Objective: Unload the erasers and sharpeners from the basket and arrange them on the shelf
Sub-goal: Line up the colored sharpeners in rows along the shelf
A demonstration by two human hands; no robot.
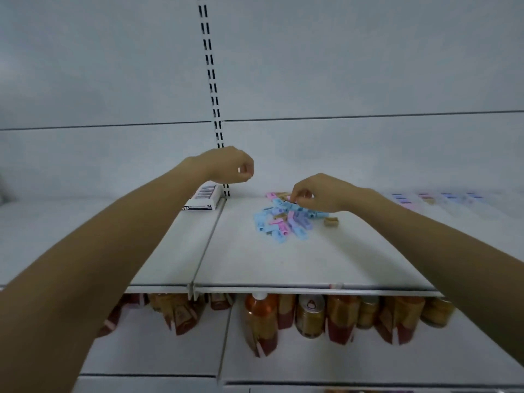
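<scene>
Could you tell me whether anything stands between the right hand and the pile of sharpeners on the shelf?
Nothing visible does: the right hand is at the far edge of the sharpeners; the left hand hovers apart, over a white box.

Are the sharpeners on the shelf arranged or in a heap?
Heap: sharpeners lie jumbled over each other on the shelf; the right hand pinches at them.

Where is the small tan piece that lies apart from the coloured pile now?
In the head view, the tan piece lies on the shelf, just right of the coloured pile, near the right hand.
</scene>
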